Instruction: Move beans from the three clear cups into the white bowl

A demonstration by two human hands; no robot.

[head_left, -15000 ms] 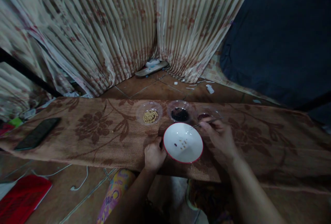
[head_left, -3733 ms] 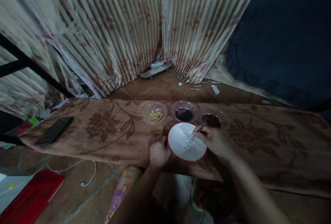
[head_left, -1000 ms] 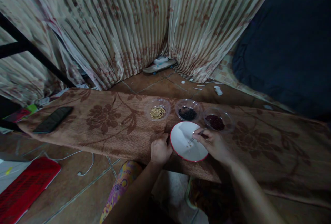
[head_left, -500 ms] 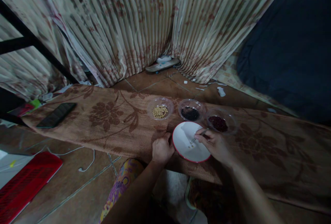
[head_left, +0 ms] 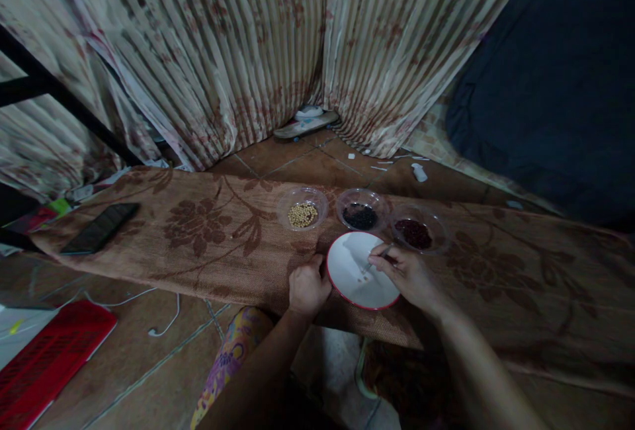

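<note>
A white bowl with a red rim (head_left: 347, 284) sits near the front edge of the cloth-covered bench. My left hand (head_left: 310, 286) is closed at its left rim; the fingertips are hidden. Over the right side of the bowl, my right hand (head_left: 404, 274) pinches slim metal tweezers (head_left: 385, 251), tips pointing down inside. A few pale beans (head_left: 364, 278) lie in the bowl by the tips. Behind it stand three clear plastic bowls: one has yellow soybeans (head_left: 302, 215), the middle one black beans (head_left: 360, 217), the right one dark red beans (head_left: 415, 234).
A dark phone (head_left: 99, 229) lies on the bench's left end, on the brown floral cloth (head_left: 223, 271). Striped curtains (head_left: 258, 53) hang behind, with a skateboard (head_left: 305, 126) at their foot. A red basket (head_left: 59, 357) and a white earphone cable (head_left: 166, 331) are on the floor at left.
The whole view has shifted slightly, so things appear a little further left. The tweezer tips stay low in the bowl near the pale beans; both hands keep their grips.
</note>
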